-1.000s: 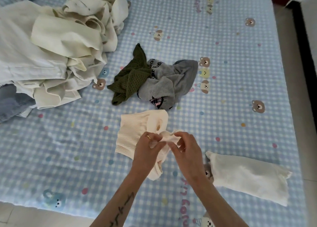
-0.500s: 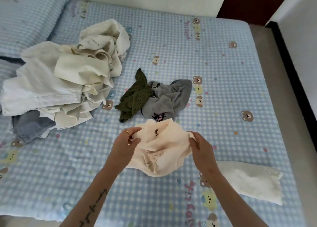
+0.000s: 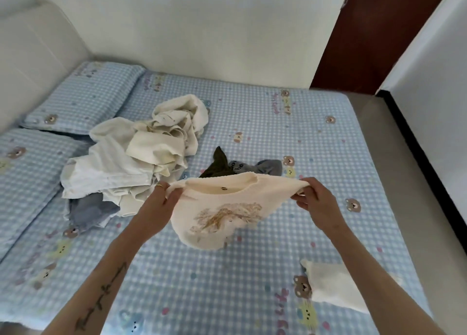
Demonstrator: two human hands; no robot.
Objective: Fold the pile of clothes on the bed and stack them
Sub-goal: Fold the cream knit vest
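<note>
**Cream top held up by both shoulders, ready to lay flat**

Grip: left hand (image 3: 161, 203) pinches one shoulder of the cream top (image 3: 227, 208), fingers curled over the edge; right hand (image 3: 316, 200) pinches the other shoulder, same way. Top hangs stretched btwn them in the air above the bed (image 3: 252, 119), neckline up, tree print facing the camera, hem dangling free.

Step, as I read it: garment opened out & squared up, fold itself not begun. Next move prob calls for lowering it flat onto the bare sheet in front, print side down, w/ shoulders kept level so it lands w/o creases, then sides in & hem up.

Around: folded white piece (image 3: 336, 289) lies near the front right, likely the stack's start. Just behind the top, a green garment (image 3: 218, 164) & grey garment (image 3: 262, 168) crumpled together. Further left, a big white/cream heap (image 3: 131, 157) w/ a blue-grey item (image 3: 91, 208) under its front edge. Two pillows (image 3: 83, 99) at far left.

In the way: nothing on the landing patch; green/grey pair close behind could catch the neckline if laid too far back.
</note>
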